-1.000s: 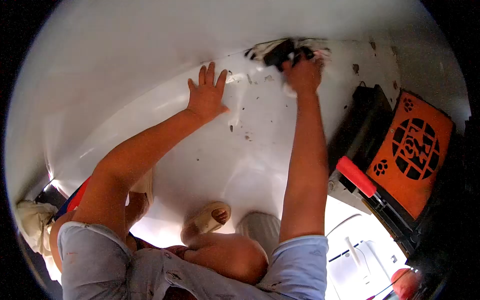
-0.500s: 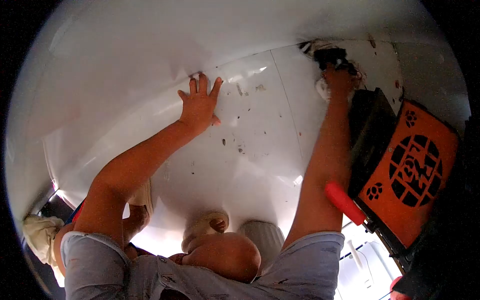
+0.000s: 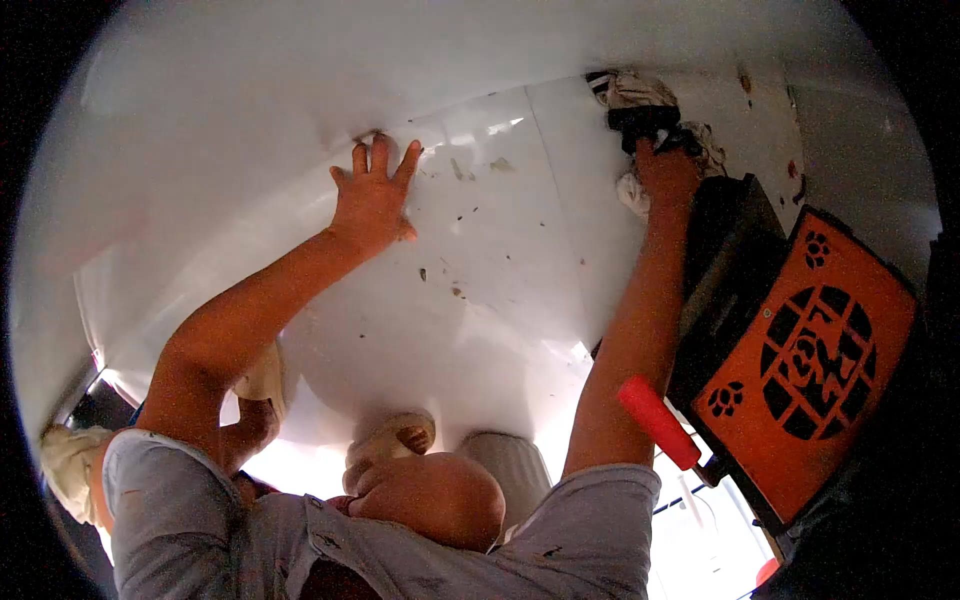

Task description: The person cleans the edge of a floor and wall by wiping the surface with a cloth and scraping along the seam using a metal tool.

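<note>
My left hand [image 3: 370, 200] lies flat with spread fingers on a glossy white surface [image 3: 480, 330] dotted with small dark bits and smudges. Up at the right, my right hand [image 3: 668, 172] presses on a bunched black and whitish cloth [image 3: 642, 100], its fingers partly hidden in the folds. The cloth lies against the seam where the surface meets a curved white wall [image 3: 250, 120].
An orange panel [image 3: 740, 430] with black cut-out patterns stands at the right, beside a dark box-like frame [image 3: 735, 235]. A red handle [image 3: 658, 422] juts out near my right forearm. Sandalled feet [image 3: 400, 440] and a pale cloth [image 3: 70, 465] show low down.
My right hand has moved right with the cloth, which bunches differently now. My left hand has slid left and slightly down. The orange panel and red handle appear lower and further left in view.
</note>
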Demonstrator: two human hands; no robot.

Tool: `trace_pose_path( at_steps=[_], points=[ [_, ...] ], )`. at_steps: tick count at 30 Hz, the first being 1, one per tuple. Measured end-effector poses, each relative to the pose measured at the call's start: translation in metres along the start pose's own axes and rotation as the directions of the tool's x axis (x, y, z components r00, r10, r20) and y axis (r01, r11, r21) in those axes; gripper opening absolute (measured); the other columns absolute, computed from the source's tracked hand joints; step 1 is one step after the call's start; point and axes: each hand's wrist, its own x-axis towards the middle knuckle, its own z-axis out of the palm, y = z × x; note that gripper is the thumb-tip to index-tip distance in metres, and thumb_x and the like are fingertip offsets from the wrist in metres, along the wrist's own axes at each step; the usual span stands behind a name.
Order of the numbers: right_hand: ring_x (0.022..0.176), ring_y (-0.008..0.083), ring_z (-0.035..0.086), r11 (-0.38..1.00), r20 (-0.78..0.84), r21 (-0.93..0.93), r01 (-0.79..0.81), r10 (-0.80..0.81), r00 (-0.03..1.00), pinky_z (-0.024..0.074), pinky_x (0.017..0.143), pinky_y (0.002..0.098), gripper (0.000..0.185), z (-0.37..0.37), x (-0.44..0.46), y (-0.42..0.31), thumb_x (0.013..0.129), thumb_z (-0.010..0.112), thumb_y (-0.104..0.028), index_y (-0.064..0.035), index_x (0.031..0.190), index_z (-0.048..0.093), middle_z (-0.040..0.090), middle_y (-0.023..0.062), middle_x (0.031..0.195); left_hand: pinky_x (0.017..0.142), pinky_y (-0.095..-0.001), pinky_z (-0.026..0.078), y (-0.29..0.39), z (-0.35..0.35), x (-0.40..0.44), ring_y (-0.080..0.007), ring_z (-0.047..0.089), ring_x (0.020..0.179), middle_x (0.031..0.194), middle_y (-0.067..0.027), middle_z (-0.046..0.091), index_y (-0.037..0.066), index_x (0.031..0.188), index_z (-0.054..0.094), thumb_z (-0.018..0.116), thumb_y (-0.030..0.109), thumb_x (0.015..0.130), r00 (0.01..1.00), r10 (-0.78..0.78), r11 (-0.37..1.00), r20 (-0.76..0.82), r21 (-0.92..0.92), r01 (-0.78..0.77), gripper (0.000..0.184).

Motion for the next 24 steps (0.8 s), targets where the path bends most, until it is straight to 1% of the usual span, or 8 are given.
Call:
trace_pose_path(
  at_steps=[4, 6, 9, 11, 16, 18, 20, 24],
  points=[
    [0.094, 0.0402, 0.071, 0.997, -0.094, -0.071, -0.016, 0.009, 0.995, 0.0561, 0.085, 0.0511, 0.086, 0.053, 0.072, 0.039, 0.094, 0.046, -0.069, 0.0108, 0.121, 0.064, 0.070, 0.0292, 0.107, 0.092, -0.0680, 0.049, -0.002, 0.004, -0.002, -0.0459, 0.036, 0.132, 0.148, -0.0247, 0.030, 0.018, 0.160, 0.024, 0.093, 0.050, 0.056, 0.998, 0.021, 0.999, -0.059, 0.027, -0.019, 0.129],
    [0.076, 0.0359, 0.070, 0.848, 0.011, -0.347, 0.400, -0.423, 0.906, 0.0566, 0.072, 0.0508, 0.082, 0.023, 0.078, 0.047, 0.097, 0.044, -0.066, 0.0098, 0.122, 0.063, 0.070, 0.0261, 0.090, 0.092, -0.0678, 0.049, -0.003, 0.005, -0.002, -0.0464, 0.036, 0.133, 0.148, -0.0252, 0.030, 0.019, 0.160, 0.024, 0.093, 0.050, 0.056, 0.998, 0.017, 1.000, -0.058, 0.017, -0.016, 0.129],
    [0.054, 0.0300, 0.064, 0.681, -0.034, -0.401, 0.612, -0.679, 0.733, 0.0538, 0.056, 0.0494, 0.077, 0.047, 0.117, 0.082, 0.101, 0.040, -0.062, 0.0081, 0.127, 0.061, 0.066, 0.0217, 0.069, 0.092, -0.0690, 0.047, -0.003, 0.007, -0.001, -0.0470, 0.035, 0.133, 0.149, -0.0254, 0.029, 0.019, 0.160, 0.024, 0.093, 0.049, 0.056, 0.998, 0.009, 1.000, -0.057, -0.004, -0.009, 0.129],
    [0.053, 0.0300, 0.063, 0.779, -0.135, -0.333, 0.532, -0.597, 0.791, 0.0529, 0.055, 0.0498, 0.077, 0.058, 0.125, 0.085, 0.101, 0.040, -0.062, 0.0076, 0.125, 0.062, 0.065, 0.0214, 0.067, 0.092, -0.0704, 0.046, -0.003, 0.007, 0.001, -0.0473, 0.035, 0.134, 0.150, -0.0255, 0.029, 0.019, 0.160, 0.024, 0.093, 0.049, 0.056, 0.999, 0.014, 1.000, -0.051, -0.023, -0.015, 0.129],
    [0.079, 0.0394, 0.071, 0.986, -0.162, -0.111, -0.120, 0.101, 0.982, 0.0557, 0.075, 0.0547, 0.083, 0.055, 0.096, 0.050, 0.097, 0.041, -0.068, 0.0078, 0.108, 0.071, 0.072, 0.0271, 0.089, 0.092, -0.0726, 0.044, -0.003, 0.003, 0.004, -0.0472, 0.034, 0.135, 0.150, -0.0258, 0.029, 0.019, 0.161, 0.023, 0.093, 0.048, 0.055, 1.000, -0.001, 1.000, 0.016, -0.009, 0.001, 0.130],
    [0.090, 0.0426, 0.070, 0.997, 0.185, -0.066, -0.050, 0.062, 0.981, 0.0532, 0.086, 0.0551, 0.085, 0.017, 0.066, 0.034, 0.095, 0.040, -0.071, 0.0072, 0.107, 0.072, 0.070, 0.0298, 0.102, 0.093, -0.0722, 0.044, -0.003, 0.004, 0.004, -0.0472, 0.034, 0.135, 0.150, -0.0262, 0.029, 0.019, 0.161, 0.022, 0.093, 0.048, 0.055, 1.000, -0.002, 1.000, 0.001, -0.020, 0.002, 0.131],
    [0.097, 0.0441, 0.069, 0.999, 0.320, -0.048, 0.010, 0.006, 0.947, 0.0513, 0.092, 0.0551, 0.086, 0.010, 0.058, 0.038, 0.095, 0.039, -0.072, 0.0068, 0.110, 0.071, 0.069, 0.0312, 0.110, 0.093, -0.0716, 0.045, -0.002, 0.003, 0.003, -0.0471, 0.034, 0.135, 0.150, -0.0266, 0.029, 0.020, 0.162, 0.021, 0.094, 0.047, 0.055, 1.000, 0.000, 1.000, -0.008, -0.017, 0.000, 0.132],
    [0.100, 0.0441, 0.068, 0.994, 0.228, -0.103, 0.045, -0.021, 0.973, 0.0501, 0.095, 0.0549, 0.087, 0.006, 0.076, 0.041, 0.095, 0.039, -0.071, 0.0064, 0.122, 0.066, 0.067, 0.0317, 0.116, 0.099, -0.0724, 0.042, -0.003, -0.002, 0.003, -0.0511, 0.032, 0.138, 0.153, -0.0293, 0.027, 0.024, 0.162, 0.019, 0.095, 0.044, 0.051, 1.000, -0.008, 0.998, 0.013, -0.056, 0.008, 0.136]
  ],
)
